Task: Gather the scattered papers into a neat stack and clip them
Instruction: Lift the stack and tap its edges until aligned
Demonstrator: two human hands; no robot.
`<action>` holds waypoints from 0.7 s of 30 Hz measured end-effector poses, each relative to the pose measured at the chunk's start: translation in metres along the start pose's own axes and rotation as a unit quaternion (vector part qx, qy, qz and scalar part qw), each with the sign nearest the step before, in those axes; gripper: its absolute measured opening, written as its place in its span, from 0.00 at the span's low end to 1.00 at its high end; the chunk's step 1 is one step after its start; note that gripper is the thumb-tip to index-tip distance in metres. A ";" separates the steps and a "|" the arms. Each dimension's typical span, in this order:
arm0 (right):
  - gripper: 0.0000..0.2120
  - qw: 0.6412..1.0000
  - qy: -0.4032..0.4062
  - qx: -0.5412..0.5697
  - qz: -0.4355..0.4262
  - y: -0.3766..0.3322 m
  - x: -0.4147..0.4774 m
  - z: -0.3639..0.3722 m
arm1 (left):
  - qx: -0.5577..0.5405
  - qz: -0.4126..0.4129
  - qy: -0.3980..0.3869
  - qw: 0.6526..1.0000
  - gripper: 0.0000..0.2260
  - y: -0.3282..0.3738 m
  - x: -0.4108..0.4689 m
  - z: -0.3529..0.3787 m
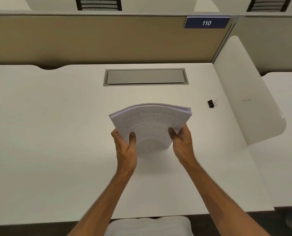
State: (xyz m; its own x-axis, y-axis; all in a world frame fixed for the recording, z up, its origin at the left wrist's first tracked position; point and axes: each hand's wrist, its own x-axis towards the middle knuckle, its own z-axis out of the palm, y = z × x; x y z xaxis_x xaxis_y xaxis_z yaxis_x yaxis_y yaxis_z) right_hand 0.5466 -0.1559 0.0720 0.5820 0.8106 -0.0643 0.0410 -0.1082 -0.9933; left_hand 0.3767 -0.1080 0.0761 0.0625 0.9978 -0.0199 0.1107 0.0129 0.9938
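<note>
A stack of printed white papers (150,121) stands upright on its lower edge at the middle of the white desk (56,125), bowed toward me. My left hand (124,143) grips its left side, thumb on the front sheet. My right hand (181,138) grips its right side the same way. The sheets' top edges are slightly fanned at the right corner. A black binder clip (212,103) with wire handles lies alone on the desk, to the right of the papers and a little farther back.
A grey cable-hatch cover (145,77) is set into the desk behind the papers. A tan partition (90,38) with a blue "110" label (207,23) closes the back. A white side divider (244,92) bounds the right edge.
</note>
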 end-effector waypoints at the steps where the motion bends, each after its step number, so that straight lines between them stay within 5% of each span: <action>1: 0.20 1.000 -0.001 -0.003 0.005 0.002 0.000 0.001 | 0.002 -0.002 -0.002 1.000 0.24 -0.002 -0.001 0.001; 21: 0.25 0.999 -0.027 -0.031 0.006 0.011 0.000 0.005 | 0.098 -0.011 0.027 0.995 0.21 -0.030 0.003 0.013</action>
State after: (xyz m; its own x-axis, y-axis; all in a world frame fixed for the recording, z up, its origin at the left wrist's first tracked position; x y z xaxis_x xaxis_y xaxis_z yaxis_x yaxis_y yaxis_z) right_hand 0.5429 -0.1542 0.0607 0.5375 0.8392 -0.0830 0.0852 -0.1520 -0.9847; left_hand 0.3870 -0.1059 0.0448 0.0052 0.9995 -0.0311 0.3035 0.0281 0.9524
